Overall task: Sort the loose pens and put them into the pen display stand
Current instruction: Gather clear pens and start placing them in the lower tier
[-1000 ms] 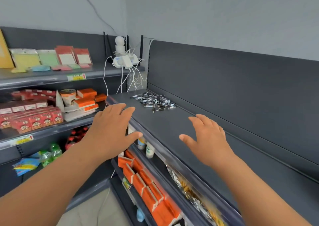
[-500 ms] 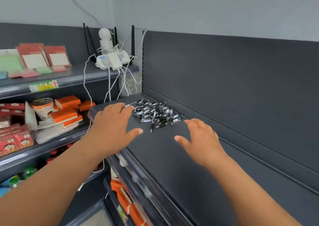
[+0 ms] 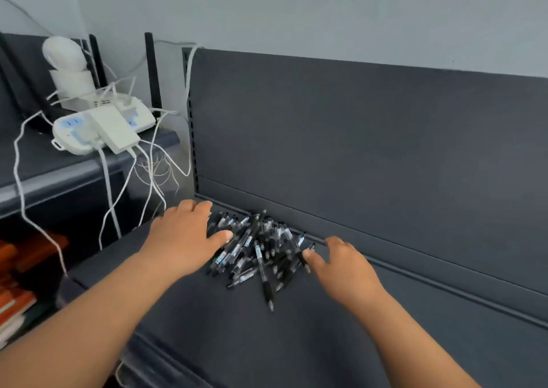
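A heap of several loose black pens with clear barrels lies on the dark grey shelf, close to its back panel. My left hand reaches the heap's left edge, fingers spread and straight, thumb touching the pens. My right hand is at the heap's right edge, fingers relaxed, thumb tip against a pen; it holds nothing. No pen display stand is in view.
The shelf's back panel rises right behind the pens. To the left, a white power strip with adapters, a white camera and dangling white cables sit on a neighbouring shelf. Orange boxes lie lower left.
Both hands moved forward along the shelf and now flank the pen heap, touching its edges. The view came closer and turned right, so the left shelves mostly left the frame.
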Available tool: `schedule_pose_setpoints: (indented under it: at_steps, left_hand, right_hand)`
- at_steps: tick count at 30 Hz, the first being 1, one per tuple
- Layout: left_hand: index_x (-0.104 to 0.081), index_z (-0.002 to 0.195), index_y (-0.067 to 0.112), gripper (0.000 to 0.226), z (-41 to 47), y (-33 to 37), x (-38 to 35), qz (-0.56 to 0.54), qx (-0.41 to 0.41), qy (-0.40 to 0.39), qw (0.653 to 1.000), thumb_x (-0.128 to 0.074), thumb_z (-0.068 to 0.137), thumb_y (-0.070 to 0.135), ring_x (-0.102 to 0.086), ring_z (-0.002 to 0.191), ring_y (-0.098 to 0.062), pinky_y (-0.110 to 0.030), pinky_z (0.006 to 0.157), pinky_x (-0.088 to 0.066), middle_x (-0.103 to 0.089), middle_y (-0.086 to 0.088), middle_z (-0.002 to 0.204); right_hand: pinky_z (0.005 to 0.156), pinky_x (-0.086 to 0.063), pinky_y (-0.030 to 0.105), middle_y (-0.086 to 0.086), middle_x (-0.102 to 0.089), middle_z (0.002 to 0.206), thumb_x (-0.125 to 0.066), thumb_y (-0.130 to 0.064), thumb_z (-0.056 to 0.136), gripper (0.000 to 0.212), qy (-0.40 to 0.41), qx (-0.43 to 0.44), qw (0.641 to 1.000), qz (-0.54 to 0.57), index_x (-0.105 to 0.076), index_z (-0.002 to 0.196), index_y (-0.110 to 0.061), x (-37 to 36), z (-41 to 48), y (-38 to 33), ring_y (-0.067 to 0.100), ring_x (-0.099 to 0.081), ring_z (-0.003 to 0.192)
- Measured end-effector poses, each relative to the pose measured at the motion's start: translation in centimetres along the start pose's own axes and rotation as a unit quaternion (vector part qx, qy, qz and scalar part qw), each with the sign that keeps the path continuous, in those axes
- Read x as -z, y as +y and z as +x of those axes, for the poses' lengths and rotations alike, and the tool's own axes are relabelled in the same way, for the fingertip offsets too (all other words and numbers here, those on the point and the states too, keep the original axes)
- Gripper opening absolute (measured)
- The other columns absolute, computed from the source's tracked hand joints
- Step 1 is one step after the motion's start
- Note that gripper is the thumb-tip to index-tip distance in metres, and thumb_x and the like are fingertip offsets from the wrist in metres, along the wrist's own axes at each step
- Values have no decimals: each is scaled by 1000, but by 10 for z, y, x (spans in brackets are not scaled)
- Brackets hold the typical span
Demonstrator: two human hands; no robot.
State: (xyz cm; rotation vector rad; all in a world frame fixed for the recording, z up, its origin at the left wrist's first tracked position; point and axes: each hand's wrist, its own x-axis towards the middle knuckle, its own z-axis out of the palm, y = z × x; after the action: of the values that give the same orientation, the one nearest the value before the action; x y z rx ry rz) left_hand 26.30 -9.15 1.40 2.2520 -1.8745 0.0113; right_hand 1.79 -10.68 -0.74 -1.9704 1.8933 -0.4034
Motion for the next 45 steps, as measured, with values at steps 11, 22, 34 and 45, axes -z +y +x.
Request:
schedule_pose_setpoints:
  at_steps: [11, 22, 34, 45]
  left_hand:
    - [-32, 140, 14, 76, 77, -52, -37, -42, 44, -142, 988, -34, 87, 68, -44, 125, -32, -41, 96, -44, -44, -12, 139]
    - [-39, 138, 5, 84, 102, -32, -42, -148, 42, -212, 965, -65, 78, 58, -51, 120, -28, -32, 83, -45, -44, -11, 140]
    - [-46, 95, 8, 22, 111, -14, -57, -305, 57, -267, 912, -63, 88, 21, -42, 71, -14, -25, 60, -35, -45, -1, 87]
    - [-43, 105, 5, 31, 113, -14, -58, -299, 34, -255, 919, -61, 88, 23, -40, 60, -12, -25, 53, -33, -44, -2, 73]
  right_hand:
    - [76, -38, 28, 11, -62, 116, -44, -50, 95, 51, 32, -182, 983, 0, -51, 117, -4, -41, 31, -45, 29, -56, 109]
    - [50, -39, 24, 0, -53, 55, -61, -57, 80, 51, -13, -232, 972, 30, -43, 63, -13, -58, 62, -67, 15, -51, 52]
    - [51, -30, 24, 1, -41, 55, -52, -20, 80, 21, -50, -222, 957, 179, -38, 64, -16, -63, 71, -68, 21, -38, 52]
    - [47, -27, 20, 5, -44, 52, -56, -21, 80, 29, -68, -229, 958, 161, -36, 61, -14, -60, 72, -70, 18, -35, 43]
